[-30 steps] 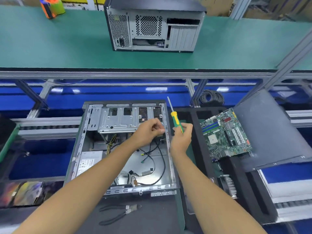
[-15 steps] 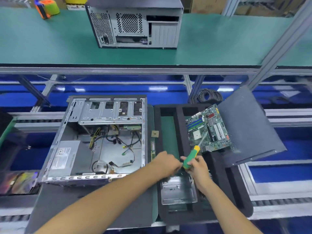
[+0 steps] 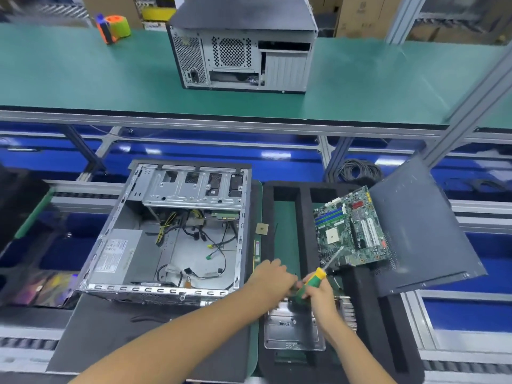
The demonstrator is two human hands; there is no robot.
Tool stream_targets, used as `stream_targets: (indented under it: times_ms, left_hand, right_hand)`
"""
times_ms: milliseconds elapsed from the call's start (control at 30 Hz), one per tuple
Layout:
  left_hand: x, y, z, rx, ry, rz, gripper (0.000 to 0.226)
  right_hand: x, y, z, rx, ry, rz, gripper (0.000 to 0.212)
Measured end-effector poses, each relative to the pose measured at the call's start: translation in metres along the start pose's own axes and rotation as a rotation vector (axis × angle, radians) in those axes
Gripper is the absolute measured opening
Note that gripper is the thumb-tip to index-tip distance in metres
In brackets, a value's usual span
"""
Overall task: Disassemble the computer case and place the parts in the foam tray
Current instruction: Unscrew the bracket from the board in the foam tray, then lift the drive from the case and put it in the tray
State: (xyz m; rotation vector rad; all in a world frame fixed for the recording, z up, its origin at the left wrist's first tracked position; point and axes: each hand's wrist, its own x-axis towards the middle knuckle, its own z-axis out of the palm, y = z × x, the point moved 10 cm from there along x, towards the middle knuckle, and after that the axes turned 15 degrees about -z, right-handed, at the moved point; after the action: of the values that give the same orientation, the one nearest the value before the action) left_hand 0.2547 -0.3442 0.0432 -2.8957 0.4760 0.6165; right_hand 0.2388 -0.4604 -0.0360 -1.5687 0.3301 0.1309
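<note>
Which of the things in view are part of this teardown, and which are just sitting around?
In the job:
open computer case
foam tray
motherboard
metal bracket
side panel
screwdriver, held by the right hand
left hand, over the tray

Lying about:
closed case on the far bench
orange-green tape roll
cable coil
</note>
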Motion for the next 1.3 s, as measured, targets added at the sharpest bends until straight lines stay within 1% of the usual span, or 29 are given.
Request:
stream_targets:
  times_ms: [67, 100, 133, 200, 233, 267, 300, 333, 367, 400, 467, 567, 633, 700, 767, 833, 967, 1033, 1100, 1133, 1167, 1233, 1300]
  left_hand:
    - [-0.011, -0.035, -0.038, -0.277, 0.183, -0.093, 0.023]
    - [-0.017, -0.064, -0.051, -0.463, 0.283, -0.184, 0.02]
    - [-0.024, -0.1, -0.057, -0.673, 0.366, -0.299, 0.017]
    - [-0.034, -0.172, -0.038, -1.09, 0.437, -0.601, 0.016]
    - [-0.037, -0.203, -0.015, -1.281, 0.41, -0.776, 0.026]
    - [-0.037, -0.223, 0.012, -1.489, 0.314, -0.934, 0.044]
    - [-0.035, -0.233, 0.037, -1.696, 0.176, -1.042, 0.066]
    - [-0.031, -0.236, 0.051, -1.871, 0.059, -1.078, 0.083]
    - [-0.024, -0.238, 0.057, -2.014, -0.004, -1.047, 0.09]
    - [-0.016, -0.242, 0.057, -2.119, -0.022, -0.981, 0.087]
    - [-0.003, -0.248, 0.05, -2.232, -0.019, -0.836, 0.076]
    - [0.008, -0.251, 0.042, -2.31, -0.014, -0.672, 0.075]
    - [0.009, -0.256, 0.045, -2.321, 0.011, -0.619, 0.075]
    - [0.008, -0.26, 0.052, -2.299, -0.001, -0.622, 0.066]
    - [0.005, -0.259, 0.058, -2.294, -0.067, -0.623, 0.056]
    - [-0.003, -0.258, 0.059, -2.272, -0.136, -0.621, 0.05]
    - [-0.03, -0.258, 0.061, -2.172, -0.252, -0.646, 0.031]
    - [-0.047, -0.26, 0.063, -2.112, -0.272, -0.639, 0.025]
    - [-0.062, -0.269, 0.061, -2.018, -0.24, -0.623, 0.02]
    - [-0.07, -0.276, 0.058, -1.931, -0.209, -0.621, 0.018]
    - [-0.077, -0.286, 0.053, -1.793, -0.153, -0.621, 0.015]
    - [-0.09, -0.308, 0.039, -1.478, 0.014, -0.607, 0.013]
    - [-0.102, -0.328, 0.022, -1.324, 0.191, -0.579, 0.017]
  right_hand:
    - [0.0, -0.011, 0.017, 0.04, 0.012, -0.025, 0.034]
    - [0.0, -0.017, 0.027, 0.068, 0.012, -0.026, 0.034]
    - [0.0, -0.024, 0.039, 0.073, 0.005, -0.035, 0.033]
    - [0.001, -0.044, 0.064, 0.021, -0.028, -0.09, 0.029]
    - [0.001, -0.055, 0.078, -0.018, -0.046, -0.131, 0.026]
    - [0.002, -0.067, 0.091, -0.058, -0.059, -0.169, 0.022]
    - [0.002, -0.078, 0.104, -0.096, -0.069, -0.206, 0.019]
    - [0.002, -0.088, 0.118, -0.128, -0.074, -0.245, 0.018]
    - [0.002, -0.098, 0.13, -0.15, -0.073, -0.284, 0.019]
    - [0.002, -0.106, 0.141, -0.174, -0.065, -0.315, 0.019]
    - [0.001, -0.117, 0.157, -0.225, -0.017, -0.358, 0.021]
    - [-0.002, -0.126, 0.168, -0.312, 0.083, -0.402, 0.027]
    - [-0.006, -0.128, 0.173, -0.404, 0.118, -0.446, 0.03]
    - [-0.01, -0.128, 0.175, -0.484, 0.149, -0.489, 0.033]
    - [-0.013, -0.129, 0.173, -0.517, 0.192, -0.506, 0.035]
    - [-0.015, -0.13, 0.17, -0.519, 0.233, -0.516, 0.036]
    - [-0.018, -0.131, 0.166, -0.522, 0.273, -0.526, 0.037]
    - [-0.019, -0.133, 0.166, -0.522, 0.286, -0.528, 0.038]
    - [-0.022, -0.137, 0.168, -0.55, 0.291, -0.54, 0.04]
    - [-0.024, -0.14, 0.17, -0.579, 0.286, -0.555, 0.041]
    - [-0.026, -0.143, 0.173, -0.619, 0.272, -0.579, 0.043]
    - [-0.03, -0.15, 0.185, -0.733, 0.215, -0.653, 0.045]
    - [-0.033, -0.155, 0.202, -0.905, 0.132, -0.712, 0.038]
